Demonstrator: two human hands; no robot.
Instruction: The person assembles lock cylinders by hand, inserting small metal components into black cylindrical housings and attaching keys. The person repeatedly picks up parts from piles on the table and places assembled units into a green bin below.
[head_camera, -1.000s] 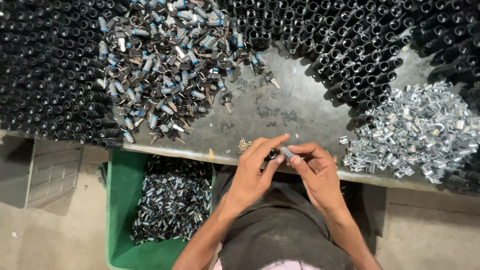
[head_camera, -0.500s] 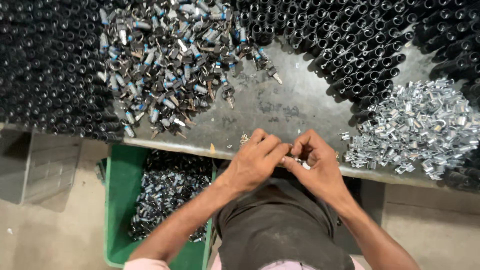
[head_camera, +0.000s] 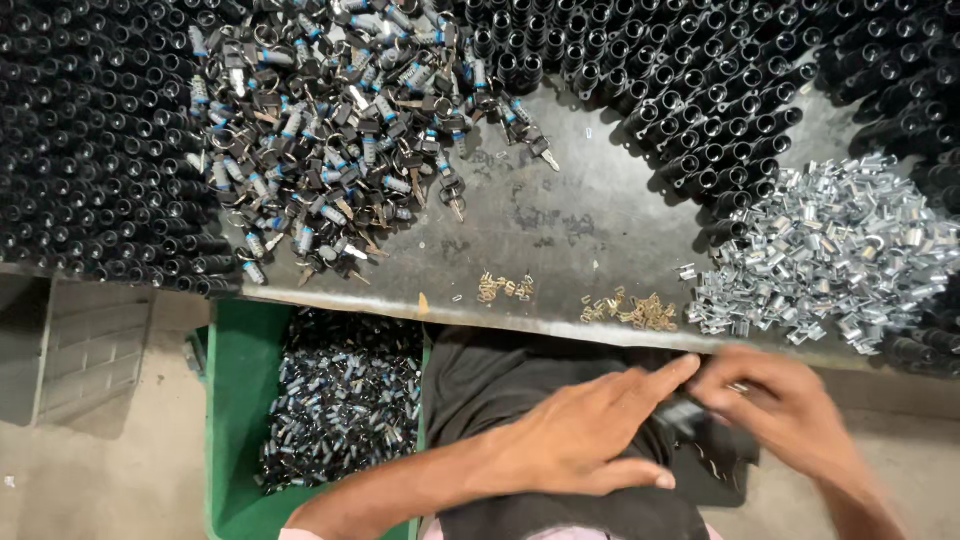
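Far left of the left hand (head_camera: 580, 440), a green bin (head_camera: 235, 420) sits below the surface (head_camera: 560, 230) edge, filled w/ small dark-and-silver parts; its lower end is cut off by the frame. Above the bin, up on the surface, packed rows of black tubes (head_camera: 90, 150) run off the left and top edges. Just right of those, well above the left hand, lies a loose heap of keyed lock cores (head_camera: 340, 140), black, blue and silver mixed; single pieces hard to tell apart.

Left hand hangs over the person's dark-clothed lap, below the surface edge, fingers stretched toward the right hand (head_camera: 790, 415), thumb low. Fingertips meet a small black part (head_camera: 685, 415) btwn the two hands. The part is mostly covered and blurred, so its shape can't be made out. Right hand is motion-smeared; it seems closed around the part's other end, but exact grip can't be told. Its forearm leaves the frame at bottom right.

Just above both hands, near the surface edge, two little clusters of brass bits (head_camera: 630, 310). Above-right of the right hand, a pile of shiny silver clips (head_camera: 830, 260), w/ more black tubes beyond, cut by the top and right edges.
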